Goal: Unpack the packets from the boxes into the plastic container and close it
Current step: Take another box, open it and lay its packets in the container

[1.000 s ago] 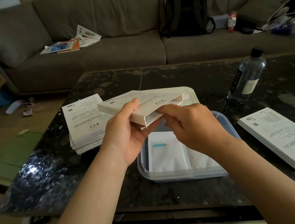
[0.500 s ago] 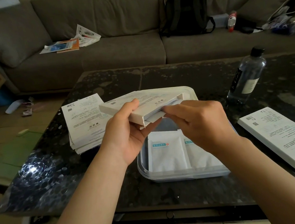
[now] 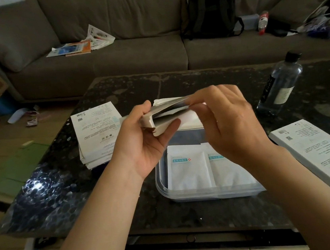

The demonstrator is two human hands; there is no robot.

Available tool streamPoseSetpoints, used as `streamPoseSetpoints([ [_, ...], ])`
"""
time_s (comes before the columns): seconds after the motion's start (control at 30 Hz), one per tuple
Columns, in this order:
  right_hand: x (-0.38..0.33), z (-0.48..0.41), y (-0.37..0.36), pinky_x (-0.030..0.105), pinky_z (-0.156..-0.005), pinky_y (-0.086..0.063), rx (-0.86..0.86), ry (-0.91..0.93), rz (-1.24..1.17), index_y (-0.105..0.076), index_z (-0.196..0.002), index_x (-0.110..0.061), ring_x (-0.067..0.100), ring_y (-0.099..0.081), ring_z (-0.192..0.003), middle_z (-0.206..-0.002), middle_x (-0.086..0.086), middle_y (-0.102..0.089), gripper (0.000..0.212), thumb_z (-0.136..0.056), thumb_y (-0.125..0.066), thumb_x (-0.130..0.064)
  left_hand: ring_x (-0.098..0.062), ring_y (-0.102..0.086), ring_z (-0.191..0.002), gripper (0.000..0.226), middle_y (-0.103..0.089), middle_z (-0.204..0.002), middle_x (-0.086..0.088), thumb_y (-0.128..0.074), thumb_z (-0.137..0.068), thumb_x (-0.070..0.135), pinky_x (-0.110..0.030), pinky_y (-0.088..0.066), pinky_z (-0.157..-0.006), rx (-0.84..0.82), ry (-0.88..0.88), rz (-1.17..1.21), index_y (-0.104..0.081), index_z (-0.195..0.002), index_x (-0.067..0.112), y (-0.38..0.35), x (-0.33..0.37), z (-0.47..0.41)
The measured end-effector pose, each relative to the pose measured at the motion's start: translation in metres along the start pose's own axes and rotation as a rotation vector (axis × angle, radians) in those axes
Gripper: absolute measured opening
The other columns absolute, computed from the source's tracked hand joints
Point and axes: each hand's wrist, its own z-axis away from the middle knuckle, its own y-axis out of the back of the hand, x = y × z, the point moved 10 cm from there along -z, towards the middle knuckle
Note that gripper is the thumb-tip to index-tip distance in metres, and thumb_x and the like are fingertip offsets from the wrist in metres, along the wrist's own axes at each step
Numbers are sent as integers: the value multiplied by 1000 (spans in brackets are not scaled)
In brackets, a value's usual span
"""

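Box: open box [image 3: 160, 119] held in the left hand [image 3: 147, 141], above the far end of the container [image 3: 189, 195], mouth tipped toward the camera.
Left hand: clamped on the box, thumb on top, fingers beneath.
Right hand: right hand [image 3: 226, 121] at the box's right side, fingers pinched on its top flap; whether they grip a packet, cannot tell.
Axis: box runs left to right; right hand nearer the opening, so the pull looks rightward, then down.
Container: on the worktop [image 3: 217, 81], directly below both hands, two packets [image 3: 188, 169] flat inside, side by side.
Lid: behind the container, mostly hidden.
Other boxes: stack [image 3: 96, 133] at left, one box [image 3: 321, 153] at right.
Change: a second ago the box lay flatter; now it is tilted up and the flap lifted.
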Motion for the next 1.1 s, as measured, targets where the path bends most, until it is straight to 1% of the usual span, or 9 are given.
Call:
streamPoseSetpoints([
  [0.17, 11, -5, 37, 37, -61, -45, 199, -34, -118, -45, -105, -17, 26, -53, -71, -86, 10, -59, 4, -105, -43, -19, -35, -76, -99, 23, -71, -109, -22, -66, -98, 21, -35, -66, -60, 41, 8, 9, -63, -115, 6, 8, 0, -4],
  [0.3, 38, -2, 56, 20, -59, -42, 316, -187, -142, -46, -102, -15, 5, -50, -73, -89, -4, -51, 4, -104, -43, -14, -33, -79, -97, 32, -75, -109, -20, -67, -98, 16, -37, -65, -59, 81, -17, -51, -60, -128, 9, 10, -3, -4],
  [0.37, 54, 3, 62, 14, -58, -40, 350, -297, -151, -50, -102, -6, -4, -51, -72, -81, -13, -45, 9, -104, -43, -12, -33, -79, -98, 36, -75, -114, -20, -69, -97, 14, -40, -65, -62, 113, -40, -74, -58, -131, 13, 14, -3, -5],
  [0.47, 82, 9, 62, 10, -61, -45, 318, -473, -237, -52, -101, -6, -11, -55, -76, -82, -19, -48, 11, -104, -44, -13, -33, -78, -103, 39, -75, -120, -21, -68, -98, 14, -42, -66, -70, 123, -74, -87, -57, -135, 12, 16, 0, -6],
  [0.6, 118, 23, 36, 21, -61, -55, 2, -666, -355, -54, -96, -14, 2, -64, -80, -85, -13, -60, 12, -104, -48, -21, -32, -78, -101, 31, -75, -118, -20, -67, -99, 16, -39, -65, -70, 163, -113, -89, -60, -129, 12, 20, 5, -7],
  [0.7, 131, 42, 10, 19, -61, -53, -280, -714, -359, -60, -92, -20, 3, -66, -80, -88, -8, -65, 14, -103, -50, -21, -30, -79, -99, 28, -75, -116, -18, -68, -99, 18, -38, -65, -71, 202, -129, -96, -60, -126, 13, 23, 6, -6],
  [0.8, 131, 56, -15, 16, -61, -54, -497, -648, -287, -61, -90, -23, 7, -65, -79, -87, -4, -65, 16, -102, -51, -21, -29, -79, -98, 29, -75, -115, -18, -69, -99, 19, -37, -65, -70, 212, -131, -98, -60, -126, 14, 23, 5, -6],
  [0.93, 128, 76, -51, 36, -74, -57, -722, -553, -89, -61, -100, -25, 20, -62, -85, -96, 0, -66, 13, -103, -49, -31, -28, -79, -97, 30, -75, -116, -17, -70, -99, 19, -36, -65, -68, 206, -122, -113, -60, -127, 14, 21, 0, -6],
  [1.1, 120, 80, -64, 35, -84, -50, -853, -288, 403, -59, -127, -26, 21, -56, -106, -121, 0, -59, 33, -97, -59, -39, -29, -79, -99, 33, -75, -117, -17, -70, -98, 19, -37, -65, -69, 201, -121, -131, -59, -129, 15, 20, -2, -6],
])
